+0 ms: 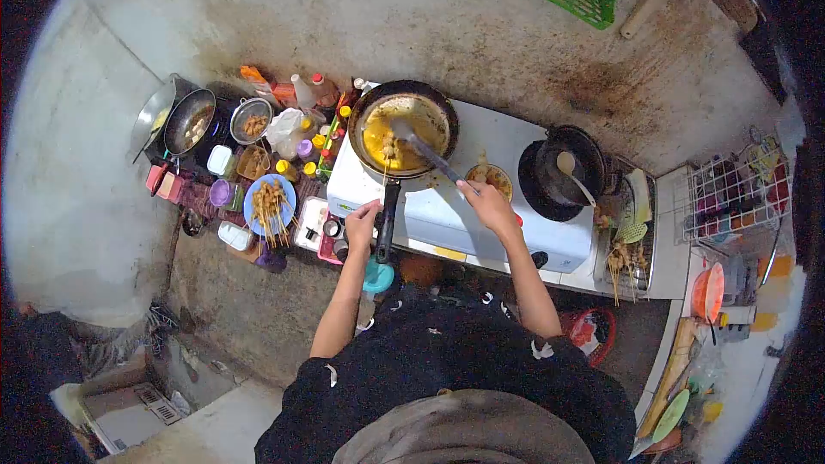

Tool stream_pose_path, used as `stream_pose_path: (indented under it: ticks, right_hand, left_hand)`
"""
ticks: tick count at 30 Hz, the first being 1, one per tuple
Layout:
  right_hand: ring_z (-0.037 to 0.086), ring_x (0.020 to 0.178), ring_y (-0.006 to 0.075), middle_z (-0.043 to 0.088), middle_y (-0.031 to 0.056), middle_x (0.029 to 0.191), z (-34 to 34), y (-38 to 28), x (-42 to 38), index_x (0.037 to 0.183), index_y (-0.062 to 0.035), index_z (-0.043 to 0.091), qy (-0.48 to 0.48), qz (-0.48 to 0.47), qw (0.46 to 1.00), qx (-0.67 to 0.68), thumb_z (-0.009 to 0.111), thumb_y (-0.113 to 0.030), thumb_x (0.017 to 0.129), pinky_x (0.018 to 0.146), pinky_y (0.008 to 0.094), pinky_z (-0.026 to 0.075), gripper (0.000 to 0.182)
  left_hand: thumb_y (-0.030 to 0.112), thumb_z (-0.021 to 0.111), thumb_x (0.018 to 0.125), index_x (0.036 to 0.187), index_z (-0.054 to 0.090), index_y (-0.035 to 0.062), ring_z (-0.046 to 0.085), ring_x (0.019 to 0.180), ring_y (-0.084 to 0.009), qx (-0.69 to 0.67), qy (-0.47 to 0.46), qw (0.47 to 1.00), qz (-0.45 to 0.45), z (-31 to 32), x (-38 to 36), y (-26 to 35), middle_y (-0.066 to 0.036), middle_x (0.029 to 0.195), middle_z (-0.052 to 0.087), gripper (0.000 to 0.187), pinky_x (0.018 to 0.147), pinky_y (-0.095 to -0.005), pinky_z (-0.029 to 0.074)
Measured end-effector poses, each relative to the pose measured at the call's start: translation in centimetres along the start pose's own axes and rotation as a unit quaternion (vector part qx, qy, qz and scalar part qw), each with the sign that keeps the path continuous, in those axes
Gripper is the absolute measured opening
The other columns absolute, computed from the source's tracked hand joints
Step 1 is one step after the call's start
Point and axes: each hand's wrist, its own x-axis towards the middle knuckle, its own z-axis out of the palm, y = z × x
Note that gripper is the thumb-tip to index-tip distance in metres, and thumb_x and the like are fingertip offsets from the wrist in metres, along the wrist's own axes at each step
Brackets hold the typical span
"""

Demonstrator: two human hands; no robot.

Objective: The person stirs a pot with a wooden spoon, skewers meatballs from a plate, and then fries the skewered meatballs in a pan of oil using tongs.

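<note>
A frying pan [444, 103] with yellow liquid sits on the left side of the white stove, its black handle [389, 222] pointing toward me. My right hand [490, 206] grips the handle of a grey spatula [427, 153], whose blade rests in the pan. A meat skewer [389, 153] lies in the yellow liquid, its stick reaching over the near rim. My left hand [362, 227] is closed in a pinch around the stick's lower end, just left of the pan handle. Beside the right hand, a small bowl [499, 177] of food stands on the stove.
Left of the stove, a blue plate [251, 206] carries several skewers among bottles and tubs. A black wok [550, 174] with a ladle [572, 174] occupies the right burner. More skewers [626, 266] lie at the right edge, near a white wire rack [739, 193].
</note>
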Motion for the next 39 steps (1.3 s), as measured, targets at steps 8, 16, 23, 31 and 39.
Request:
stream_pose_path:
  ticks: [8, 16, 23, 31, 39]
  right_hand:
    - [0.05, 0.058, 0.0241, 0.05, 0.0127, 0.057, -0.2, 0.2, 0.1, 0.074, 0.0015, 0.056, 0.011, -0.009, 1.0, -0.009, 0.037, -0.054, 0.082, 0.058, 0.0358, 0.037, 0.059]
    - [0.052, 0.06, 0.0262, 0.051, 0.0135, 0.058, -0.3, -0.6, -0.1, 0.079, 0.0011, 0.059, 0.017, -0.031, 0.999, -0.026, 0.037, -0.052, 0.083, 0.06, 0.0363, 0.038, 0.058]
    - [0.057, 0.068, 0.0328, 0.054, 0.0163, 0.061, -0.2, -0.3, 0.5, 0.078, 0.0001, 0.059, 0.04, -0.026, 0.999, -0.023, 0.037, -0.05, 0.084, 0.064, 0.0389, 0.04, 0.056]
    - [0.054, 0.09, 0.0394, 0.058, 0.0253, 0.089, -1.0, -0.3, 0.6, 0.104, -0.0111, 0.059, -0.036, 0.009, 0.998, -0.047, 0.038, -0.055, 0.08, 0.081, 0.0429, 0.04, 0.054]
    - [0.054, 0.063, 0.0315, 0.053, 0.016, 0.059, -0.1, -0.2, 0.3, 0.081, -0.0023, 0.06, 0.039, -0.039, 0.998, -0.016, 0.039, -0.051, 0.082, 0.063, 0.0372, 0.04, 0.053]
  left_hand:
    - [0.008, 0.059, 0.074, 0.091, 0.063, -0.002, 0.055, 0.075, -0.0093, -0.029, 0.005, 0.999, -0.016, 0.1, -0.1, 0.2, -0.006, 0.082, 0.063, 0.021, 0.071, -0.0202, 0.041]
    - [0.008, 0.059, 0.073, 0.092, 0.063, -0.0018, 0.054, 0.072, -0.0085, -0.03, 0.002, 0.999, -0.026, 0.1, -0.2, 0.2, -0.004, 0.08, 0.062, 0.022, 0.067, -0.0198, 0.04]
    - [0.008, 0.06, 0.073, 0.093, 0.062, -0.0018, 0.055, 0.077, -0.0095, -0.019, -0.002, 1.0, -0.006, 0.1, -0.7, 1.0, -0.007, 0.085, 0.063, 0.022, 0.074, -0.0206, 0.04]
    - [0.007, 0.059, 0.072, 0.093, 0.062, -0.0019, 0.055, 0.077, -0.0095, -0.02, 0.006, 1.0, -0.015, 0.1, -0.9, 1.1, -0.007, 0.085, 0.062, 0.022, 0.073, -0.0203, 0.041]
    - [0.008, 0.059, 0.073, 0.092, 0.062, -0.0019, 0.055, 0.075, -0.0089, -0.029, -0.003, 0.999, -0.014, 0.1, -0.5, 0.8, -0.005, 0.082, 0.062, 0.022, 0.071, -0.0197, 0.041]
